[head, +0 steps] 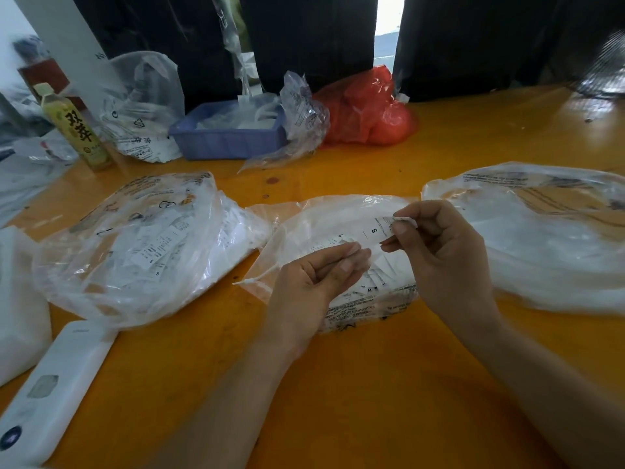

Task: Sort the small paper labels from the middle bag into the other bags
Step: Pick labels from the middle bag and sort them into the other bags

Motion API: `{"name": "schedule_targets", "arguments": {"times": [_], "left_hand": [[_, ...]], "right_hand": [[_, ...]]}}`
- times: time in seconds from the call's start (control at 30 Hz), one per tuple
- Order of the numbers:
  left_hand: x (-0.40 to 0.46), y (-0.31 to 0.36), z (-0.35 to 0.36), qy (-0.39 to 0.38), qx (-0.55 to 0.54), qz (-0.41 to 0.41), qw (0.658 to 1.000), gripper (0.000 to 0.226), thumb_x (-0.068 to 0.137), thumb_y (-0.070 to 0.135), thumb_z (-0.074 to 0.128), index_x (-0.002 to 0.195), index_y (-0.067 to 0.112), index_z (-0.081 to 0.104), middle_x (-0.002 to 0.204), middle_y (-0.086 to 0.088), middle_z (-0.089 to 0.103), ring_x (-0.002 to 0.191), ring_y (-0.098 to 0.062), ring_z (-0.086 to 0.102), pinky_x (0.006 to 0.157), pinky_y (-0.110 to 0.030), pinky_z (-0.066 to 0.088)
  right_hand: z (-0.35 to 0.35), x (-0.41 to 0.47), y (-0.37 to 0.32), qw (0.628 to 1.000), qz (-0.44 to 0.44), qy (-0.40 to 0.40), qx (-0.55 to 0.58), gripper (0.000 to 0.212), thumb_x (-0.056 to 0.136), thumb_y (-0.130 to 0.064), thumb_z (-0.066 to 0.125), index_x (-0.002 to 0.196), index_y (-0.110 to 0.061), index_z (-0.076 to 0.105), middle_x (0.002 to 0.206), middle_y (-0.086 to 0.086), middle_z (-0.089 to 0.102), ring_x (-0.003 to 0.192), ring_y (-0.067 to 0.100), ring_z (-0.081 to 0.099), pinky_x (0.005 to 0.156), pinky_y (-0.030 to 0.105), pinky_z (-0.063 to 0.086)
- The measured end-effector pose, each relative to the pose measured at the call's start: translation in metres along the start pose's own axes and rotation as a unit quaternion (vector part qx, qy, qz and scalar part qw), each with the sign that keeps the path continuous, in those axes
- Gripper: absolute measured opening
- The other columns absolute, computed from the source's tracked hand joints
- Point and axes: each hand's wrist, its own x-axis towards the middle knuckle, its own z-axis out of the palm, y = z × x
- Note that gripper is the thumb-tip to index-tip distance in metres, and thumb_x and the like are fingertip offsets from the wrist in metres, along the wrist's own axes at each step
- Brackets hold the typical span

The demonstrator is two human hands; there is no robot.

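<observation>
Three clear plastic bags lie on the orange table (372, 384). The middle bag (324, 214) holds loose white labels. Over it, my right hand (439, 252) pinches a small white paper label (375, 230) printed with an "S" between thumb and forefinger. My left hand (314, 282) hovers just left of it, its fingers curled and touching the lower end of a label strip; whether it grips that strip is unclear. The left bag (135, 245) is full of white labels, some marked "S". The right bag (541, 238) looks mostly white inside.
A white power bank (50, 394) lies at the near left beside a white bag (17, 299). At the back stand a tea bottle (76, 130), a blue tray (230, 140), crumpled clear bags (142, 106) and a red bag (365, 106).
</observation>
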Motion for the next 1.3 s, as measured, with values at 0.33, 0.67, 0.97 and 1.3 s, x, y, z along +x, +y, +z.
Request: {"name": "schedule_targets", "arguments": {"times": [0.33, 0.67, 0.97, 1.3], "left_hand": [[0.001, 0.002, -0.003, 0.053, 0.018, -0.020, 0.998, 0.020, 0.085, 0.030, 0.076, 0.103, 0.026, 0.085, 0.098, -0.013, 0.082, 0.096, -0.025, 0.080, 0.079, -0.029, 0.065], [-0.001, 0.003, -0.001, 0.111, 0.103, -0.011, 0.988, 0.016, 0.098, 0.029, 0.073, 0.102, 0.040, 0.085, 0.103, 0.008, 0.082, 0.068, -0.009, 0.073, 0.050, -0.024, 0.059], [-0.004, 0.005, -0.001, 0.104, 0.142, 0.018, 0.984, 0.021, 0.097, 0.029, 0.075, 0.115, 0.037, 0.079, 0.104, 0.010, 0.082, 0.067, -0.010, 0.074, 0.055, -0.021, 0.057], [-0.003, 0.078, -0.085, 0.412, 0.559, 0.345, 0.631, 0.025, 0.102, 0.004, 0.055, 0.116, 0.006, 0.075, 0.117, -0.012, 0.076, 0.098, -0.018, 0.070, 0.079, -0.012, 0.050]], "right_hand": [[-0.001, 0.000, 0.003, 0.992, 0.013, -0.063, -0.105, 0.014, 0.099, -0.018, 0.064, 0.105, -0.031, 0.066, 0.092, -0.020, 0.070, 0.088, 0.002, 0.068, 0.072, 0.011, 0.050], [0.003, -0.004, 0.004, 0.987, 0.051, -0.098, -0.113, 0.016, 0.097, -0.024, 0.066, 0.103, -0.038, 0.064, 0.090, -0.021, 0.070, 0.082, 0.003, 0.070, 0.069, 0.015, 0.054], [0.004, -0.006, 0.003, 0.987, 0.040, -0.088, -0.125, 0.016, 0.091, -0.020, 0.076, 0.097, -0.033, 0.068, 0.085, -0.016, 0.071, 0.082, 0.003, 0.069, 0.072, 0.018, 0.056], [-0.058, 0.040, -0.003, 0.900, -0.033, 0.070, -0.429, 0.015, 0.101, -0.024, 0.058, 0.106, -0.016, 0.069, 0.092, -0.002, 0.070, 0.079, 0.018, 0.061, 0.069, 0.031, 0.049]]}}
